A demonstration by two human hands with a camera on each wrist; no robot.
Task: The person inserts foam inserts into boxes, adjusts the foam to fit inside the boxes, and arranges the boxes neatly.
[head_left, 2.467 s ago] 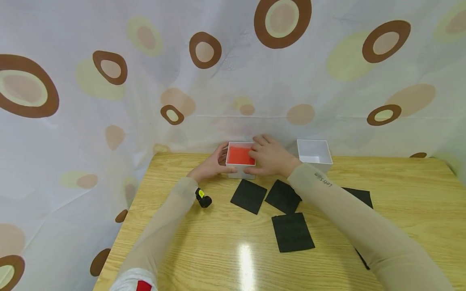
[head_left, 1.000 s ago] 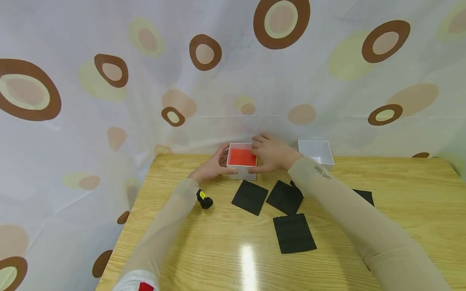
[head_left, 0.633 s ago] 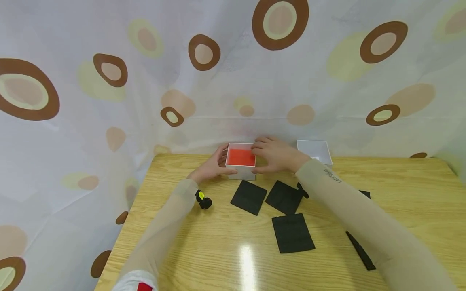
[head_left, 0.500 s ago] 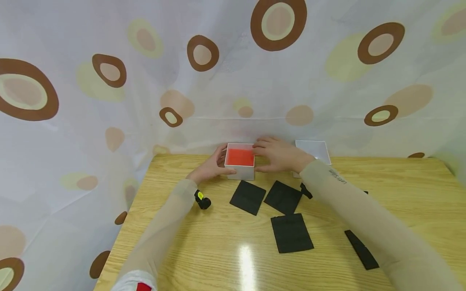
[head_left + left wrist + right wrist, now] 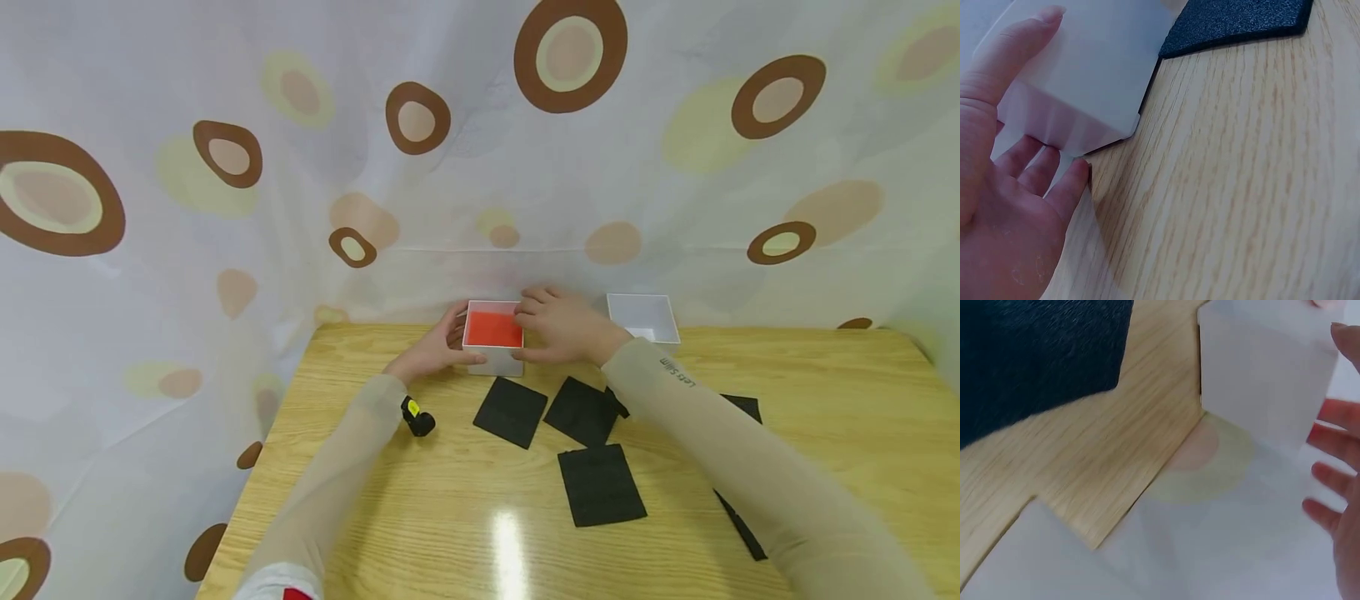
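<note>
A white open-topped box (image 5: 495, 361) stands near the table's back edge, with a flat orange-red layer (image 5: 493, 329) inside. My left hand (image 5: 435, 348) grips the box's left side, thumb on its front wall, fingers round behind. The left wrist view shows that thumb on the white wall and fingertips low by the table. At the box's right side, my right hand (image 5: 566, 327) has relaxed, spread fingers. In the right wrist view its fingertips (image 5: 1329, 434) lie right at the rim, tinted red, with the thumb near the front corner.
Several black square pads lie in front of the box: left pad (image 5: 511, 412), middle pad (image 5: 582, 412), nearest pad (image 5: 602, 485). More black material (image 5: 742, 407) is partly hidden under my right forearm. Another white open box (image 5: 643, 315) stands at the right. A patterned sheet (image 5: 480, 167) hangs behind.
My right hand drew slightly right from the box around half a second ago and has come back left to its rim. My left hand and the box stay in place.
</note>
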